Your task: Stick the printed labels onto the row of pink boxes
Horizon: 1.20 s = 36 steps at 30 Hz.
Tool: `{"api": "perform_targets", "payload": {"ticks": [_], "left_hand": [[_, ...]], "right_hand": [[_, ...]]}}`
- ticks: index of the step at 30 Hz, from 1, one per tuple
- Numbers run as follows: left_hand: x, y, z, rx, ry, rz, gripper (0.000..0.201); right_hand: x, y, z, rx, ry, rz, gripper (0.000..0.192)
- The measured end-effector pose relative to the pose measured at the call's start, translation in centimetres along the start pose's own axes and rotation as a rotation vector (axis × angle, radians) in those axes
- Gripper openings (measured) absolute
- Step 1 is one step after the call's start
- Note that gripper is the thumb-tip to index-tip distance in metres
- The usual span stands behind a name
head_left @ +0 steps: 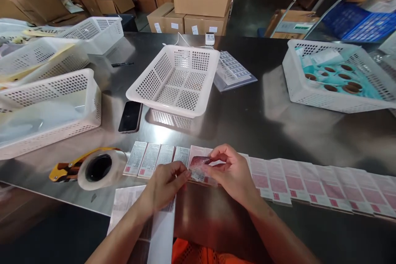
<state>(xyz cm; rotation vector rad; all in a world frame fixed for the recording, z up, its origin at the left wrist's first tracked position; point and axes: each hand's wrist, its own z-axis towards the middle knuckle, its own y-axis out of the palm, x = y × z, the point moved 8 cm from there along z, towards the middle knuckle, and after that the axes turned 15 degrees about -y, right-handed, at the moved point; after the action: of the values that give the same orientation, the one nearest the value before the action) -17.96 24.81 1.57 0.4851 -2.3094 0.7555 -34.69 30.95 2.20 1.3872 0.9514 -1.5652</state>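
- Where the shiny metal table [235, 128] nears its front edge, the left hand [163, 185] and right hand [232, 173] meet over a small dark-red clear-wrapped packet [199, 164].
- The fingers of both hands are curled nearly closed, pinching the packet from either side just above the table.
- Under the hands, a long row of flat pink-and-white printed sachets [309, 185] runs side by side along the front edge, reaching the right border.
- A yellow-handled tape dispenser with a clear roll [93, 169] lies just left of the row.
- White printed paper sheets [123, 202] overhang the table edge beneath the left forearm.
- A black phone [130, 116] and an empty white perforated plastic basket [175, 80] sit farther back, with bare tabletop between them and the hands.
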Motion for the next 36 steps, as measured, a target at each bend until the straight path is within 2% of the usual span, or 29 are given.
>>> {"api": "perform_targets", "payload": {"ticks": [2,7,12,16,23,28,36], "left_hand": [[0.3,0.2,0.0,0.028,-0.009,0.038,0.034],[0.6,0.9,0.1,0.068,-0.089,0.098,0.036],[0.2,0.9,0.7,0.152,-0.185,0.206,0.038],[-0.3,0.5,1.3,0.190,-0.246,0.285,0.042],[-1.1,0.4,2.4,0.161,-0.294,0.418,0.037],[-1.4,0.6,2.9,0.120,-0.338,0.471,0.036],[-1.5,0.6,3.4,0.095,-0.324,0.508,0.037]], "right_hand": [[0.0,-0.4,0.3,0.008,-0.017,-0.074,0.020],[-0.6,-1.9,1.3,0.078,-0.181,-0.400,0.019],[2.3,-1.7,2.0,0.080,0.024,-0.386,0.021],[3.1,-1.2,2.5,0.105,0.099,-0.386,0.037],[3.5,-0.1,3.2,0.041,0.100,-0.501,0.033],[3.7,-0.2,3.1,0.045,0.099,-0.561,0.032],[3.7,-0.2,3.3,0.039,0.120,-0.580,0.030]]}}
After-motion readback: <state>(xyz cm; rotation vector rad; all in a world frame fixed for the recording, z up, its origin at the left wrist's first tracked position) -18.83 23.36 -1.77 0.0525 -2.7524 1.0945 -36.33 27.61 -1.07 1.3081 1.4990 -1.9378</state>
